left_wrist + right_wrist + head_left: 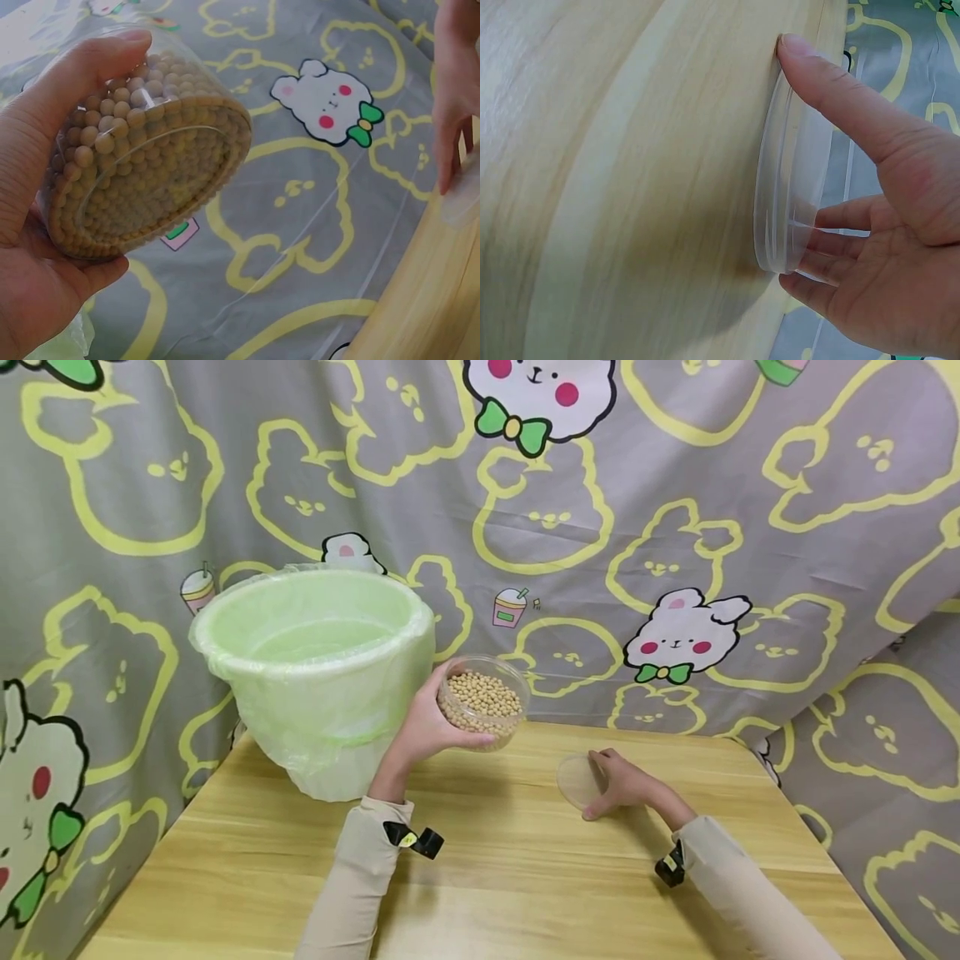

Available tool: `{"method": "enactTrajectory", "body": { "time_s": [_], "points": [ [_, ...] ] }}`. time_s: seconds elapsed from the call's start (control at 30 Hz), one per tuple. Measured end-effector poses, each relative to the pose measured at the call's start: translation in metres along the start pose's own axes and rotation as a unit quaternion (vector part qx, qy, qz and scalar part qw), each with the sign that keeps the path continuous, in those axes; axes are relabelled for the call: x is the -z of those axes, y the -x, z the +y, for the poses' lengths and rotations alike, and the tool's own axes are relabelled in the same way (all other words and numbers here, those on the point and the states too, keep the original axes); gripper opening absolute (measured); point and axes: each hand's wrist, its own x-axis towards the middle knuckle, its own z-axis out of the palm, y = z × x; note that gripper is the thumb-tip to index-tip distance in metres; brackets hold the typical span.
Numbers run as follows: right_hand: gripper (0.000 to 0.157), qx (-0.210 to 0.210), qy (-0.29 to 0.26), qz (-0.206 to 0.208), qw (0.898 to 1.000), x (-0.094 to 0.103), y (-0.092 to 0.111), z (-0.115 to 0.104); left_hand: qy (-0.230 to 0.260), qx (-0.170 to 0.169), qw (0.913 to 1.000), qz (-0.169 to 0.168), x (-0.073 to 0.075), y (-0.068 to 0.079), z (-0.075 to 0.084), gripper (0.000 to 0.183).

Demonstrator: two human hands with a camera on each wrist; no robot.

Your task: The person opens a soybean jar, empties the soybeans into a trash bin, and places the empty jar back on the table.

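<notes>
My left hand grips a clear round plastic jar, held up off the table and tilted. Dry soybeans fill much of it, and its top is uncovered; the left wrist view shows beans pressed against the clear bottom. Over to the right, my right hand holds a thin round translucent lid by its edge, low over the table. In the right wrist view the thumb lies on one side of the lid and the fingertips on the opposite side.
Left of the jar stands a large pale green bucket with a clear plastic liner over its rim. The wooden table lies beneath. A grey curtain with yellow outlines and rabbit faces hangs behind and at both sides.
</notes>
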Motion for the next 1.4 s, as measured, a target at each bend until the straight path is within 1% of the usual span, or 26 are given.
{"method": "enactTrajectory", "body": {
  "time_s": [0.33,0.47,0.63,0.67,0.73,0.87,0.93,1.03,1.1,1.17,1.23,1.3,1.4],
  "points": [
    [0.121,0.009,-0.012,0.01,1.0,-0.002,0.004,-0.005,-0.01,-0.009,0.9999,0.008,-0.006,0.005,0.008,0.108],
    [0.121,0.007,-0.018,0.004,1.0,-0.003,0.005,-0.007,0.0,-0.013,0.9998,0.012,-0.01,0.006,0.011,0.108],
    [0.122,0.008,-0.019,0.002,1.0,-0.004,0.005,-0.008,0.0,-0.018,0.9993,0.034,-0.016,-0.001,-0.003,0.109],
    [0.122,0.009,-0.019,0.002,1.0,-0.004,0.006,-0.008,-0.002,-0.021,0.999,0.039,-0.016,-0.003,-0.001,0.109],
    [0.122,0.009,-0.018,0.001,1.0,-0.005,0.006,-0.008,-0.012,-0.033,0.9981,0.051,-0.016,-0.004,0.009,0.11],
    [0.122,0.009,-0.018,-0.001,1.0,-0.004,0.008,-0.007,-0.025,-0.059,0.9956,0.068,-0.012,-0.006,0.044,0.108],
    [0.122,0.006,-0.016,-0.006,1.0,-0.003,0.009,-0.006,-0.029,-0.062,0.9949,0.074,-0.008,-0.008,0.055,0.107],
    [0.122,0.002,-0.015,-0.017,1.0,0.001,0.009,-0.003,-0.036,-0.05,0.9953,0.074,0.001,-0.01,0.072,0.103],
    [0.122,0.007,-0.01,-0.014,1.0,0.003,0.008,-0.003,-0.042,-0.04,0.9955,0.075,0.007,-0.01,0.084,0.102],
    [0.118,0.014,-0.014,0.004,1.0,0.006,0.007,-0.006,-0.049,-0.033,0.9952,0.077,0.015,-0.009,0.097,0.101],
    [0.111,0.033,-0.023,0.036,0.999,0.01,0.004,-0.013,-0.054,-0.03,0.9948,0.081,0.023,-0.008,0.109,0.102],
    [0.102,0.052,-0.045,0.069,0.995,0.014,0.0,-0.026,-0.062,-0.026,0.9938,0.089,0.033,-0.007,0.121,0.104],
    [0.088,0.082,-0.075,0.11,0.988,0.022,-0.005,-0.055,-0.077,-0.021,0.9915,0.102,0.049,-0.006,0.136,0.103]
  ]
}}
